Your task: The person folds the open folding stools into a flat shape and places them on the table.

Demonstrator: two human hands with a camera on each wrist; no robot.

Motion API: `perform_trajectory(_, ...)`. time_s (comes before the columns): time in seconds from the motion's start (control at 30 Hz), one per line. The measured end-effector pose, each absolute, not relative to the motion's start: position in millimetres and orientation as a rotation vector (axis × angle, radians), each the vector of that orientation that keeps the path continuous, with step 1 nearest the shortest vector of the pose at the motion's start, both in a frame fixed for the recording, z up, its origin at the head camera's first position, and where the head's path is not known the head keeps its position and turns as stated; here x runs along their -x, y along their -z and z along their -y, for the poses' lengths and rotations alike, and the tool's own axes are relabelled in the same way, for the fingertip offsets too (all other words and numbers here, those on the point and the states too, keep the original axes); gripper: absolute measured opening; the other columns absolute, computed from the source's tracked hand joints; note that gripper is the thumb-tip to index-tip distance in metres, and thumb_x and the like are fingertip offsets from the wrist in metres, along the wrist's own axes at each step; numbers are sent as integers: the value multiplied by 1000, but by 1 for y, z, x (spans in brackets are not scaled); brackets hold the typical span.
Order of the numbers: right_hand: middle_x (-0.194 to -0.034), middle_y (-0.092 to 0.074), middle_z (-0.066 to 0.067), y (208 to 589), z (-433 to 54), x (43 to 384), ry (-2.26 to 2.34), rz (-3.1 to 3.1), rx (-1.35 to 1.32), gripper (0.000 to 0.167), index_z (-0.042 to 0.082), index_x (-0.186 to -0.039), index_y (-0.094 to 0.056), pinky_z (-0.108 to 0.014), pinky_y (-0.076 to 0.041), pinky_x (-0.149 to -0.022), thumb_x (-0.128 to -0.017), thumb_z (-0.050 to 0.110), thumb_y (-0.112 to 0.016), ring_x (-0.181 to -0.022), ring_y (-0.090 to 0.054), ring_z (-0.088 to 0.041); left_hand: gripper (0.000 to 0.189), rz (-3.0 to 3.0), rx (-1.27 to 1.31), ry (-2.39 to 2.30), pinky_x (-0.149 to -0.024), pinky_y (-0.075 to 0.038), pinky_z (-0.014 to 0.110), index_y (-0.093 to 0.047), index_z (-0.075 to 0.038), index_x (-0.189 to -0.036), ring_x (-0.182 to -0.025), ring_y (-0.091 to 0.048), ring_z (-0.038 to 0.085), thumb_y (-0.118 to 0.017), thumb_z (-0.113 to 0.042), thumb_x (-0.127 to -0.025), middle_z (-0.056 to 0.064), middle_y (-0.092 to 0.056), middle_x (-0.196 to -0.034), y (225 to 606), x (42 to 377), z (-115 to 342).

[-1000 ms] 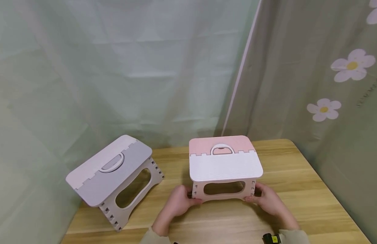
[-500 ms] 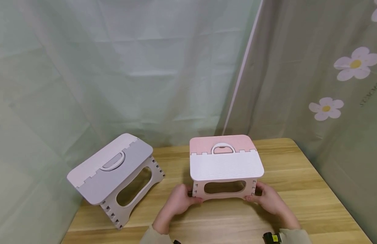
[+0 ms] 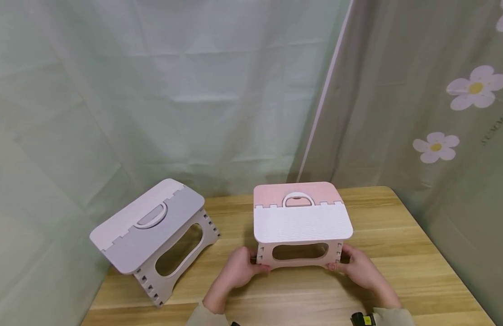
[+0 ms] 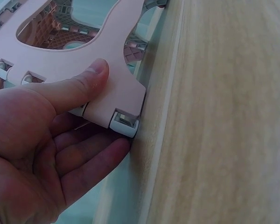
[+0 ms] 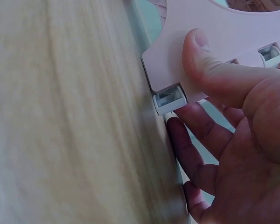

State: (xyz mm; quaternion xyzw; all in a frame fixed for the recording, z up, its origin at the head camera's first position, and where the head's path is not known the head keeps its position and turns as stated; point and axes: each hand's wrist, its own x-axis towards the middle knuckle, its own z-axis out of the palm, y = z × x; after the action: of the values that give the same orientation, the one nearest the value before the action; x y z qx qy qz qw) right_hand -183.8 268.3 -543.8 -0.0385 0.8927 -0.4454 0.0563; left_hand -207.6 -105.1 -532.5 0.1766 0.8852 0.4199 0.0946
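A folding step stool (image 3: 302, 222) with a pink and white top stands unfolded on the wooden table, its small carry handle lying in the middle of the top. My left hand (image 3: 240, 268) grips the lower left corner of its front leg panel. In the left wrist view the thumb (image 4: 95, 77) presses the panel's face while the fingers curl behind the hinged edge. On the opposite side my right hand (image 3: 357, 266) holds the lower right corner the same way, with its thumb (image 5: 198, 56) on the panel in the right wrist view. Both hands are low, close to the tabletop.
A second folding stool (image 3: 147, 226), grey and pale pink, stands unfolded and angled at the left of the wooden table (image 3: 398, 253). Pale green curtains (image 3: 186, 99) hang behind the table, and a flowered curtain (image 3: 398, 90) hangs on the right.
Both hands keep their hold on the stool's lower corners, and the stools stay in place. Only the head view has shifted slightly.
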Motion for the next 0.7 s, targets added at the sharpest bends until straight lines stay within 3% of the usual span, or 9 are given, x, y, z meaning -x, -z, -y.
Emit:
perform_trajectory(0.3,-114,-75,-2,542,-267,184,1385,-2676,150,54,3,-133,-69,-50,-48,-99,-88,25,-90,-111,-65,-24,23,-2626,-511,-1252,-64,-48,29,-83,-14,-96,-67,-57,8,-93,-32,-85,-12,-72,-78,534,208,105)
perform_trajectory(0.7,-112,-76,-1,546,-262,185,1345,-2747,158,57,2,-138,-66,-48,-51,-99,-91,28,-87,-107,-67,-20,16,-2619,-477,-1333,-57,-44,26,-81,-14,-84,-60,-53,7,-93,-25,-86,-12,-68,-68,536,210,104)
